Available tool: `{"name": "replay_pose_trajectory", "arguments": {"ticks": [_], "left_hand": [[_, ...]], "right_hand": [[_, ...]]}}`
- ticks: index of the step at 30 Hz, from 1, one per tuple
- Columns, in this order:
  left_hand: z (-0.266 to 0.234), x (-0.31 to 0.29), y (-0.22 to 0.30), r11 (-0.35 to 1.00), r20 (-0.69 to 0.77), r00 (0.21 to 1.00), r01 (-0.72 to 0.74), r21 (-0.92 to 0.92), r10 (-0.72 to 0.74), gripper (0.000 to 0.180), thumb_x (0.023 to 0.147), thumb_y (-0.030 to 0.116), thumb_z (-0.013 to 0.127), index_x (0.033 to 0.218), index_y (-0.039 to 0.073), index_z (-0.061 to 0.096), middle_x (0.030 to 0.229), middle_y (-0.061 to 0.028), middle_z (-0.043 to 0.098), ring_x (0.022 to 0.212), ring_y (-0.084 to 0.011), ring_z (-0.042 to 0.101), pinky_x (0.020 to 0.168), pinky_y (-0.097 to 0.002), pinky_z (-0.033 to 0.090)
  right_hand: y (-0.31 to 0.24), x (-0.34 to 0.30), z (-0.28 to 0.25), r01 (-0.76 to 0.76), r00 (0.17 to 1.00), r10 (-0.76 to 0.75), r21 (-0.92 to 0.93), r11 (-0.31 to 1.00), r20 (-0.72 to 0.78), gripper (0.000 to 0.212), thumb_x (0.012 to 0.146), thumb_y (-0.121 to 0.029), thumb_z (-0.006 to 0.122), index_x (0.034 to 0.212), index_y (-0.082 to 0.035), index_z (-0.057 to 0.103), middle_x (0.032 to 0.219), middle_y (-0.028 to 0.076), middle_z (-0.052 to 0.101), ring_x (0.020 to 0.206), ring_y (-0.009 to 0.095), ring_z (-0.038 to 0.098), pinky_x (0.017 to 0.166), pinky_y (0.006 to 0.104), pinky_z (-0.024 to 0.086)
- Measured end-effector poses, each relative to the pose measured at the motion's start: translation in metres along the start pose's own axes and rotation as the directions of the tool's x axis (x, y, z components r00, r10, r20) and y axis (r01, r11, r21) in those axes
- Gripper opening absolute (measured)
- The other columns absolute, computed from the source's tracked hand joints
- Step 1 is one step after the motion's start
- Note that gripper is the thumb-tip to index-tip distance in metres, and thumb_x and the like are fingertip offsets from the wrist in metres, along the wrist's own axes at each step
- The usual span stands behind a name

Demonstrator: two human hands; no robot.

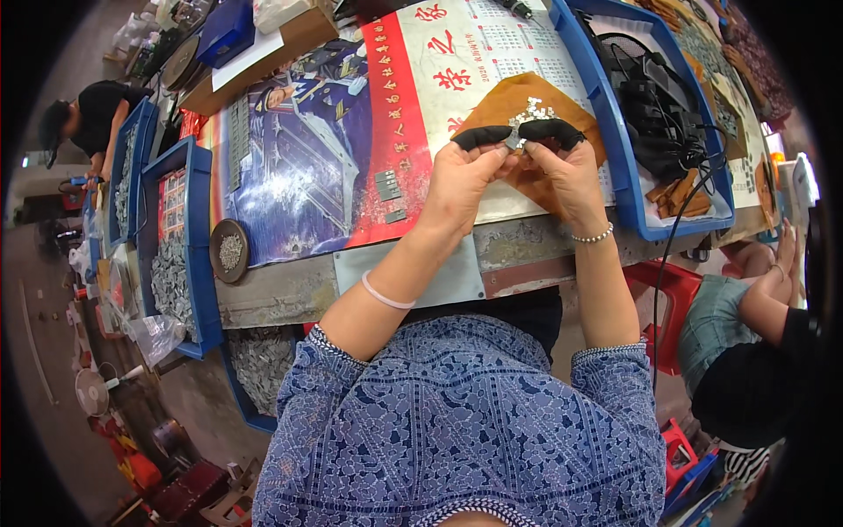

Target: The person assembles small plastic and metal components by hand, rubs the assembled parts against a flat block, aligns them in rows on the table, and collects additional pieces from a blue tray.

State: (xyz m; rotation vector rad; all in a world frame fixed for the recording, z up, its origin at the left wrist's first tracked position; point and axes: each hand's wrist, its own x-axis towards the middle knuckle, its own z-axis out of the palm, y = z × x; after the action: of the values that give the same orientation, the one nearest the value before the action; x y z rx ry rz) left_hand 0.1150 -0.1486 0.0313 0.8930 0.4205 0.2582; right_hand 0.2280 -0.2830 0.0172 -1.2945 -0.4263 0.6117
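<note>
Head view: left grip (467, 172) and right grip (569, 170) pinch a small grey metallic piece (515, 140) between them, likely for steadiness; it is above an orange-brown sheet (488, 107), presumably gathering loose silvery bits (534, 111).

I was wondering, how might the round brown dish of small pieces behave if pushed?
The round dish would probably slide, since it seems to lie flat. Its small pieces might scatter, lying loose. Near the edge of the table, it could perhaps tip off.

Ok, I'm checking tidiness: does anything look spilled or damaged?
The bench's front edge looks worn and patchily stained. Pale specks mar the poster's red band around small grey pieces; wear or debris, unclear.
</note>
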Motion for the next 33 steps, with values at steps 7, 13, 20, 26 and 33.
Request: {"name": "replay_pose_trajectory", "arguments": {"ticks": [7, 13, 20, 26, 33], "left_hand": [[-0.001, -0.005, 0.005, 0.999, -0.026, 1.0, -0.018, -0.039, 0.017, 0.025, 0.094, 0.0, 0.066, 0.119, -0.003, 0.065, 0.104, -0.0106, 0.07, 0.093, -0.0201, 0.07, 0.086, -0.0326, 0.057], [-0.014, -0.02, 0.01, 0.999, -0.054, 0.997, -0.05, 0.001, 0.05, 0.026, 0.094, 0.0, 0.064, 0.119, -0.003, 0.065, 0.105, -0.0092, 0.069, 0.09, -0.0178, 0.07, 0.084, -0.0304, 0.057], [-0.064, -0.076, 0.037, 0.999, -0.109, 0.993, -0.041, -0.017, 0.038, 0.022, 0.097, 0.005, 0.063, 0.118, -0.002, 0.066, 0.106, -0.0096, 0.07, 0.093, -0.0185, 0.069, 0.087, -0.0333, 0.056], [-0.103, -0.109, 0.042, 1.0, -0.206, 0.978, -0.025, -0.006, 0.023, 0.022, 0.095, 0.002, 0.066, 0.117, -0.001, 0.066, 0.102, -0.0085, 0.07, 0.092, -0.0165, 0.068, 0.086, -0.0305, 0.056], [-0.126, -0.117, 0.048, 0.959, -0.189, 0.981, 0.09, 0.27, -0.039, 0.023, 0.094, 0.003, 0.067, 0.116, -0.002, 0.067, 0.098, -0.0057, 0.07, 0.085, -0.0123, 0.066, 0.08, -0.0261, 0.055]], "right_hand": [[0.011, 0.004, -0.004, 0.191, 0.978, -0.207, -0.451, 0.872, 0.015, 0.016, 0.089, -0.008, 0.065, 0.1, -0.001, 0.073, 0.078, 0.008, 0.072, 0.07, 0.013, 0.066, 0.067, 0.0298, 0.051], [0.002, 0.001, 0.006, 0.237, 0.965, -0.247, -0.691, 0.683, 0.087, 0.018, 0.088, -0.006, 0.062, 0.102, -0.004, 0.073, 0.088, 0.018, 0.07, 0.081, 0.032, 0.069, 0.073, 0.0372, 0.053], [0.006, -0.004, 0.008, 0.314, 0.928, -0.336, -0.828, 0.465, 0.163, 0.02, 0.086, -0.005, 0.064, 0.104, -0.005, 0.072, 0.1, 0.017, 0.067, 0.089, 0.037, 0.066, 0.077, 0.0422, 0.053], [0.007, 0.001, 0.01, 0.284, 0.917, -0.374, -0.888, 0.362, 0.141, 0.014, 0.09, -0.008, 0.065, 0.102, -0.002, 0.071, 0.096, 0.018, 0.068, 0.086, 0.039, 0.066, 0.074, 0.0429, 0.052], [0.005, -0.001, 0.019, 0.225, 0.929, -0.368, -0.86, 0.457, 0.048, 0.016, 0.089, -0.006, 0.067, 0.103, -0.001, 0.071, 0.095, 0.018, 0.07, 0.079, 0.034, 0.068, 0.071, 0.0373, 0.052]]}}
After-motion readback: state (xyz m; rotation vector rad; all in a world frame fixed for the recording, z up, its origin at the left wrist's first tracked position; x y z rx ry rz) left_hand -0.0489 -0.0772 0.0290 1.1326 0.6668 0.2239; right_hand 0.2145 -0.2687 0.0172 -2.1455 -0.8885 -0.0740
